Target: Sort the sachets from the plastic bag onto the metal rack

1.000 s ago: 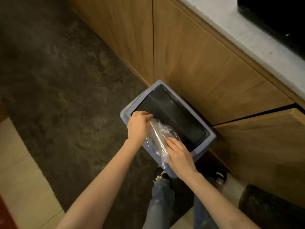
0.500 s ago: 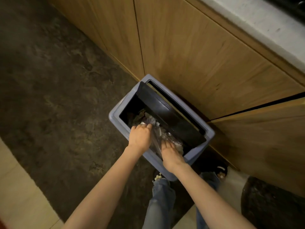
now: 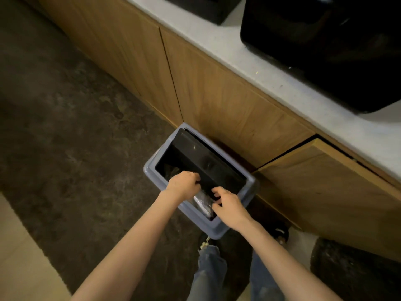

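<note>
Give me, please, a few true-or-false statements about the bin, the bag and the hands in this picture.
1. The bin stands on the floor against wooden cabinet doors. True.
2. The bin's black flap is closed flat. False: it is tilted inward, leaving the opening clear.
3. The clear plastic bag lies inside the bin's opening. True.
4. The right hand rests on the countertop. False: it is over the bin's rim.
5. The left hand is over the bin. True.
</note>
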The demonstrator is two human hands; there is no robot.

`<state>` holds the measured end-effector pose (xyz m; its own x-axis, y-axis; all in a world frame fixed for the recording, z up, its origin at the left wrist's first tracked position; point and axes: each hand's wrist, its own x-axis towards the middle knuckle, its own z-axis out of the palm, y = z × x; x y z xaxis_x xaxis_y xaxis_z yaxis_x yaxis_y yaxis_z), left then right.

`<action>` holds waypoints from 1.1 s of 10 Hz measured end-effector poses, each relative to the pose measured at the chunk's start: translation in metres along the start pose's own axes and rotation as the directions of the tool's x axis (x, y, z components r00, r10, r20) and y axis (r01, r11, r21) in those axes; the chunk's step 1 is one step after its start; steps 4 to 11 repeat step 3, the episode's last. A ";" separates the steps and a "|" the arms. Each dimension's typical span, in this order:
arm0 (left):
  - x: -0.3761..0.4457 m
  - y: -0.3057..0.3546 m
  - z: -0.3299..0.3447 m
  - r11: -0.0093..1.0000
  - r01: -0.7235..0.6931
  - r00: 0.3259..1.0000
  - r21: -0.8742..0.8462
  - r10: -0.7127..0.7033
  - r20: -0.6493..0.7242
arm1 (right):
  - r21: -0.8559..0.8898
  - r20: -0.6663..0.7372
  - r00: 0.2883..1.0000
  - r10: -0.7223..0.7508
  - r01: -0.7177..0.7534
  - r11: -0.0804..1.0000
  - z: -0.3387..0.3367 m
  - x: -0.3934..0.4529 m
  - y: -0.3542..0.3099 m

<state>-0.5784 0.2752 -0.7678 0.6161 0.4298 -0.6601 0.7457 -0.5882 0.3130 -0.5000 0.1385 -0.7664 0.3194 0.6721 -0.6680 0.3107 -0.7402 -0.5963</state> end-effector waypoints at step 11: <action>-0.074 0.144 -0.102 0.925 -0.372 0.928 -0.073 0.373 0.003 | 0.279 -0.369 0.915 -0.165 0.279 0.919 -0.132 -0.102 -0.012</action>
